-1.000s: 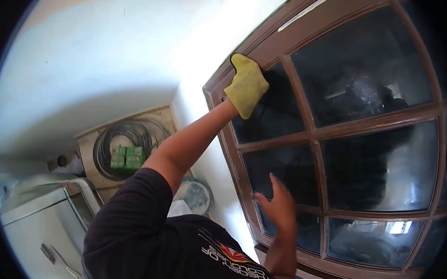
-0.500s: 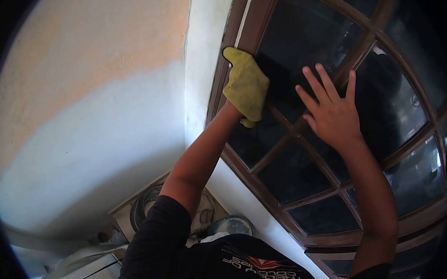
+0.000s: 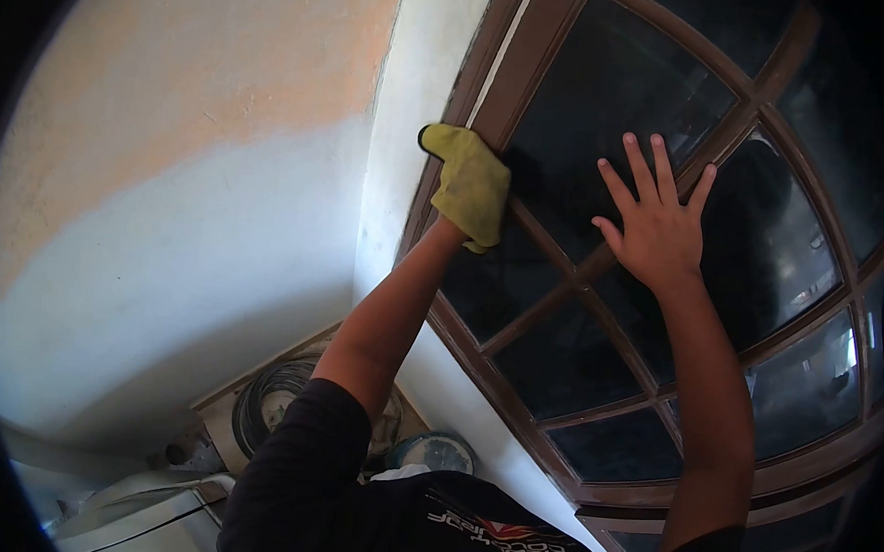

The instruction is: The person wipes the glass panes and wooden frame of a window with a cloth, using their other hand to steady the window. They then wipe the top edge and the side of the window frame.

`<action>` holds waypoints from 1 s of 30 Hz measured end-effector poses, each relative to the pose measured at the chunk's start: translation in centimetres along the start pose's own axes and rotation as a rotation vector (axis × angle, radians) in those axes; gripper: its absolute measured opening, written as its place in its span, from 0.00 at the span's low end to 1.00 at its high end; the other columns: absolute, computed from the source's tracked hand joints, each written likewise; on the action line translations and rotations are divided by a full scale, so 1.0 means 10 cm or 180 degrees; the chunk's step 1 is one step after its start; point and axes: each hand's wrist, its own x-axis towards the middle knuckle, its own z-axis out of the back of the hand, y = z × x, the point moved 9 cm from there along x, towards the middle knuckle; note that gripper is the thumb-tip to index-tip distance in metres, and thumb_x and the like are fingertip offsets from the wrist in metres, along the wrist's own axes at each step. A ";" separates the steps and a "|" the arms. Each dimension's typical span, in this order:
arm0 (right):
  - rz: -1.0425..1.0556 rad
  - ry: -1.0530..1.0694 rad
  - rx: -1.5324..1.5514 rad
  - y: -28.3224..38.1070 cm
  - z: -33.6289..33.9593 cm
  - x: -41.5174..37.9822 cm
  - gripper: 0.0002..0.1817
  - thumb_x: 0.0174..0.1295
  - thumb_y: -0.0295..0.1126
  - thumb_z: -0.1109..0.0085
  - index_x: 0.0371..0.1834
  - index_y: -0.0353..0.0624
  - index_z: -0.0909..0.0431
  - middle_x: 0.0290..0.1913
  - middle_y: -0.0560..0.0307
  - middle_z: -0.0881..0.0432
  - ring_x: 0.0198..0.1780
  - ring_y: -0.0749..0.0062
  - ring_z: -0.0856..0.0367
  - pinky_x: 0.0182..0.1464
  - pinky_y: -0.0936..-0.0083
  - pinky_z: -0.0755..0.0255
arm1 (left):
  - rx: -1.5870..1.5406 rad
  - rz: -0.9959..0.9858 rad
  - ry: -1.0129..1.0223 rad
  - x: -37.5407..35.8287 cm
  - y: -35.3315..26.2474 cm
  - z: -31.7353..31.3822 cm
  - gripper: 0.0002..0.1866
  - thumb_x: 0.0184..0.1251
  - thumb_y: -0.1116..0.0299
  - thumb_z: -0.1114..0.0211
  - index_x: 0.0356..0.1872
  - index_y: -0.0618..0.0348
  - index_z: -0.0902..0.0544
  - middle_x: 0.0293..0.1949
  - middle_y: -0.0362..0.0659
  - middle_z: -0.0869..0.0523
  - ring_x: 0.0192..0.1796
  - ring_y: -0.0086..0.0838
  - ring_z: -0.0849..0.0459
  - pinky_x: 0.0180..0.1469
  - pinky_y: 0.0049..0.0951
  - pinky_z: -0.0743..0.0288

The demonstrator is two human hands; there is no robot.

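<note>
A yellow cloth (image 3: 474, 184) covers my left hand (image 3: 461, 225), hiding nearly all of it, including the fingers. The cloth lies against the left side of a brown wooden window frame (image 3: 543, 46), one corner sticking out toward the white wall edge. My right hand (image 3: 661, 231) is bare, its fingers spread wide over the dark glass pane (image 3: 608, 96) and a wooden glazing bar. It holds nothing. Whether its palm presses on the glass cannot be made out.
A wall (image 3: 218, 217), orange above and white below, stands to the left. Down in the corner are a coil of dark cable or hose (image 3: 259, 406) and a round bucket-like container (image 3: 434, 451). A pale boxy object (image 3: 145, 529) sits at the lower left.
The cloth-covered left hand has shifted slightly left and down along the frame. My right hand stays spread in nearly the same place. The camera view has shifted a little.
</note>
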 end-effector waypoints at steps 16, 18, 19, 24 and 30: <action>-0.0054 -0.0093 -0.0319 0.01 -0.09 0.04 0.33 0.61 0.63 0.44 0.68 0.68 0.28 0.79 0.67 0.45 0.80 0.60 0.52 0.68 0.18 0.61 | -0.0101 -0.0749 -0.2839 0.20 -0.58 1.52 0.09 0.58 0.68 0.39 0.37 0.61 0.18 0.40 0.50 0.21 0.47 0.43 0.21 0.52 0.37 0.27; -0.0050 -0.0091 -0.0327 0.00 -0.11 0.04 0.32 0.61 0.63 0.45 0.68 0.69 0.28 0.79 0.67 0.45 0.80 0.61 0.52 0.68 0.18 0.61 | -0.0082 -0.0773 -0.2679 0.33 -0.49 1.55 0.16 0.58 0.65 0.38 0.45 0.62 0.23 0.40 0.52 0.20 0.48 0.46 0.20 0.51 0.38 0.26; -0.0064 -0.0082 -0.0324 0.00 -0.12 0.04 0.32 0.61 0.64 0.45 0.68 0.69 0.28 0.79 0.67 0.45 0.81 0.61 0.52 0.68 0.18 0.61 | -0.0058 -0.0813 -0.2507 0.37 -0.49 1.53 0.24 0.58 0.62 0.36 0.53 0.63 0.27 0.40 0.54 0.20 0.49 0.48 0.20 0.50 0.39 0.24; -0.0067 -0.0118 -0.0381 0.02 -0.12 0.04 0.33 0.61 0.65 0.46 0.68 0.70 0.28 0.79 0.68 0.45 0.81 0.62 0.53 0.69 0.18 0.62 | -0.1322 0.0397 -0.2310 0.17 -0.13 1.27 0.21 0.58 0.65 0.37 0.51 0.63 0.26 0.41 0.53 0.20 0.48 0.49 0.21 0.49 0.41 0.26; -0.0061 -0.0166 -0.0442 0.03 -0.12 0.05 0.32 0.59 0.65 0.45 0.66 0.70 0.26 0.78 0.68 0.42 0.80 0.61 0.50 0.68 0.17 0.61 | -0.0545 -0.0265 -0.3231 0.18 -0.13 1.56 0.20 0.57 0.59 0.35 0.48 0.60 0.21 0.47 0.53 0.19 0.50 0.48 0.19 0.49 0.41 0.24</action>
